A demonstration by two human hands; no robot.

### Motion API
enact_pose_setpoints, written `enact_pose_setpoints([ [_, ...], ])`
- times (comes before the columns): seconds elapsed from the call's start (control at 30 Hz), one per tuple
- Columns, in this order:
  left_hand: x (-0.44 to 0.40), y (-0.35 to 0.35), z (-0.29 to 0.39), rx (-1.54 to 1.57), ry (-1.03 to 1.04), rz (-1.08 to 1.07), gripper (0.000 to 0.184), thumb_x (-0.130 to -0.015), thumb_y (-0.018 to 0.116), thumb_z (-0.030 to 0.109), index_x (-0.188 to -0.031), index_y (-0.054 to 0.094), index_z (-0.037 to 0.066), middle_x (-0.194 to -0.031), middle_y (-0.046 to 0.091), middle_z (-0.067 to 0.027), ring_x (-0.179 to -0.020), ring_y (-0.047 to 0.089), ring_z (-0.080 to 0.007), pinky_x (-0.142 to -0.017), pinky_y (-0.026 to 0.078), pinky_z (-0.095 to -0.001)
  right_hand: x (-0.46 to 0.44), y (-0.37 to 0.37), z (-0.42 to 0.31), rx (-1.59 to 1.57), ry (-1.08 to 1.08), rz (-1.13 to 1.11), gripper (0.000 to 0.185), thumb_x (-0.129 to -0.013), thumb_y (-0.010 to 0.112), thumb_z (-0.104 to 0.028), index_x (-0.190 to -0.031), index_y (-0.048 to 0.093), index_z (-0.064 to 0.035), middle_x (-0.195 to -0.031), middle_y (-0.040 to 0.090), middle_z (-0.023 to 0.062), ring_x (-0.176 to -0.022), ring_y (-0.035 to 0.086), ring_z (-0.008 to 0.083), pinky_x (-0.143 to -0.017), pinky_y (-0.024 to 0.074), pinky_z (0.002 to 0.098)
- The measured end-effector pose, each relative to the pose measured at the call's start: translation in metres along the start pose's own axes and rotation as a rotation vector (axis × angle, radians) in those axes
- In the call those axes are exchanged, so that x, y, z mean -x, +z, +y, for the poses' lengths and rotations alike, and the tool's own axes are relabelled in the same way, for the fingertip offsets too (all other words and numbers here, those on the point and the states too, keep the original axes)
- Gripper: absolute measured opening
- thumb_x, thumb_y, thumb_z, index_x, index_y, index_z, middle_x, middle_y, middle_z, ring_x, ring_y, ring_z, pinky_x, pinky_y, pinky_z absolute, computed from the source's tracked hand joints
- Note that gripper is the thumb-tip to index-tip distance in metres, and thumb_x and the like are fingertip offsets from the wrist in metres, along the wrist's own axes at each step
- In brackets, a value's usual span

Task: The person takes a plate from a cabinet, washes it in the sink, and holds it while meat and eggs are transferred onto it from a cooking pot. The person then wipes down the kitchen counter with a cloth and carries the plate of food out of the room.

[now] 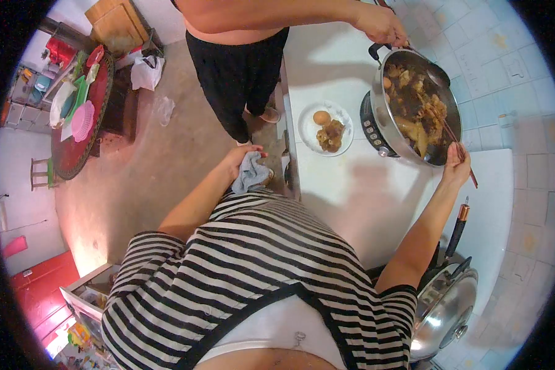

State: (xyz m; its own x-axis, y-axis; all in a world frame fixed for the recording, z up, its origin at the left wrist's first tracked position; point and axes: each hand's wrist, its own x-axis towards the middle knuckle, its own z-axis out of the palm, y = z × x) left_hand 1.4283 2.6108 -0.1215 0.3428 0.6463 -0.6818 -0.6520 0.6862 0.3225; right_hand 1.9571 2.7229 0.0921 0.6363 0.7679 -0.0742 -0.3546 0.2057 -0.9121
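Observation:
My right hand (455, 165) is closed around a pair of chopsticks (473, 177). Their tips reach into a large pot (385, 111) of brown stewed meat pieces (428, 111), with a round egg among them at the left. The pot stands on an electric cooker (371, 126) with buttons and a knob. In my left hand (239, 159) a grey cloth (251, 172) is bunched, low in front of my striped top. On the counter left of the pot, a white plate (306, 137) bears a brown egg (321, 118) and a piece of meat (330, 136).
Across from me stands another person, whose hand (381, 26) is by the pot's far rim; what it grips is unclear. A lidded wok (447, 308) sits near my right elbow. A round red table (74, 151) with baskets is at the left.

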Motion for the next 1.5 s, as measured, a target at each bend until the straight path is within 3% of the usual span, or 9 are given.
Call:
enact_pose_setpoints([
  [0.57, 0.006, 0.005, 0.001, 0.013, -0.011, 0.041, 0.016, -0.082, 0.047, 0.015, -0.094, 0.048, 0.005, -0.088, 0.059, -0.0142, -0.073, 0.058, -0.0267, -0.061, 0.050, -0.0418, 0.144, 0.087, -0.010, 0.325, -0.386, -0.442, 0.035, -0.087, 0.040, -0.025, -0.091, 0.053, 0.0076, -0.075, 0.058, 0.0164, -0.061, 0.060, 0.0229, -0.054, 0.0511, 0.0284],
  [0.97, 0.029, 0.008, 0.003, 0.050, 0.020, 0.068, 0.017, -0.082, 0.045, 0.014, -0.096, 0.046, 0.006, -0.088, 0.059, -0.0128, -0.074, 0.057, -0.0265, -0.065, 0.050, -0.0428, 0.185, 0.098, 0.149, 0.452, -0.068, -0.784, 0.023, -0.087, 0.040, -0.013, -0.089, 0.052, 0.0067, -0.075, 0.058, 0.0131, -0.063, 0.059, 0.0188, -0.058, 0.0500, 0.0265],
  [1.03, 0.025, 0.002, 0.003, 0.047, 0.025, 0.075, 0.017, -0.082, 0.045, 0.015, -0.097, 0.046, 0.006, -0.089, 0.059, -0.0130, -0.074, 0.057, -0.0264, -0.064, 0.049, -0.0421, 0.187, 0.097, 0.161, 0.774, -0.531, -1.073, 0.015, -0.085, 0.045, -0.009, -0.086, 0.054, 0.0026, -0.076, 0.058, 0.0110, -0.061, 0.059, 0.0182, -0.057, 0.0483, 0.0256],
  [1.27, 0.030, 0.010, 0.002, 0.080, 0.033, 0.093, 0.018, -0.081, 0.047, 0.016, -0.095, 0.050, 0.005, -0.090, 0.059, -0.0140, -0.075, 0.057, -0.0268, -0.068, 0.048, -0.0407, 0.203, 0.114, 0.155, 1.071, -0.820, -1.200, 0.010, -0.077, 0.051, -0.002, -0.086, 0.056, -0.0025, -0.079, 0.057, 0.0123, -0.067, 0.058, 0.0240, -0.057, 0.0452, 0.0282],
  [1.33, -0.034, -0.063, -0.018, 0.027, -0.106, -0.206, 0.023, -0.083, 0.041, 0.015, -0.099, 0.053, 0.003, -0.091, 0.059, -0.0110, -0.070, 0.056, -0.0203, -0.061, 0.049, -0.0342, 0.199, 0.111, 0.155, 0.888, -0.832, -1.205, 0.017, -0.077, 0.053, -0.005, -0.094, 0.056, -0.0002, -0.085, 0.058, 0.0148, -0.071, 0.057, 0.0238, -0.063, 0.0448, 0.0286],
  [1.37, -0.005, -0.024, -0.014, 0.046, 0.110, -0.035, 0.015, -0.078, 0.049, 0.018, -0.084, 0.054, 0.005, -0.087, 0.059, -0.0130, -0.080, 0.056, -0.0281, -0.070, 0.047, -0.0434, 0.190, 0.109, 0.169, 0.824, -0.819, -1.200, 0.019, -0.081, 0.051, -0.011, -0.096, 0.056, -0.0004, -0.085, 0.059, 0.0109, -0.071, 0.056, 0.0177, -0.063, 0.0436, 0.0260],
  [1.4, 0.000, -0.015, -0.011, -0.003, 0.203, -0.007, 0.015, -0.078, 0.049, 0.018, -0.085, 0.055, 0.005, -0.088, 0.059, -0.0130, -0.080, 0.056, -0.0280, -0.070, 0.046, -0.0432, 0.216, 0.124, 0.143, 0.923, -0.130, -1.079, 0.023, -0.085, 0.047, -0.018, -0.097, 0.056, -0.0005, -0.083, 0.059, 0.0056, -0.071, 0.053, 0.0120, -0.062, 0.0420, 0.0234],
  [1.47, 0.001, -0.013, -0.008, -0.059, 0.276, 0.026, 0.016, -0.078, 0.049, 0.018, -0.086, 0.055, 0.005, -0.090, 0.058, -0.0129, -0.081, 0.055, -0.0279, -0.070, 0.046, -0.0428, 0.181, 0.107, 0.175, 0.826, -0.009, -1.151, 0.034, -0.087, 0.044, -0.028, -0.099, 0.056, 0.0019, -0.087, 0.058, 0.0041, -0.074, 0.053, 0.0118, -0.063, 0.0423, 0.0231],
  [1.5, 0.005, -0.008, -0.005, -0.054, 0.285, 0.061, 0.016, -0.078, 0.049, 0.018, -0.087, 0.055, 0.005, -0.091, 0.058, -0.0129, -0.082, 0.055, -0.0278, -0.070, 0.046, -0.0426, 0.191, 0.103, 0.173, 0.888, 0.195, -0.850, 0.028, -0.086, 0.046, -0.024, -0.094, 0.056, 0.0014, -0.090, 0.058, 0.0099, -0.078, 0.052, 0.0169, -0.070, 0.0424, 0.0276],
])
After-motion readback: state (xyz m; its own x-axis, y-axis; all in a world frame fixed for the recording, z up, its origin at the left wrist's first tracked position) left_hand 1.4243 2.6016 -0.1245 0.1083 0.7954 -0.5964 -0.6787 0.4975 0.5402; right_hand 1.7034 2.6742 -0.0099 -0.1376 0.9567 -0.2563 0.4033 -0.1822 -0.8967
